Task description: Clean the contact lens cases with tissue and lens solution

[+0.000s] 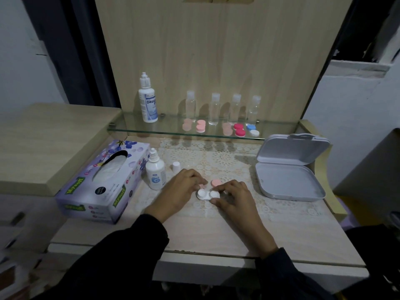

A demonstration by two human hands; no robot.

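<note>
Lying left-right, white lens case point(207, 194), wells upward, right hand point(236, 199) pinching end

Pale wooden desk point(216, 241) with glass shelf point(129, 129) stands between white walls point(19, 61) (dim light).

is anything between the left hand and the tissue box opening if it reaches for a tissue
Yes. The uncapped small solution bottle stands upright beside the tissue box, right between the left hand and the box's opening. A loose white cap sits behind that path. Reaching over the bottle looks safest.
</note>
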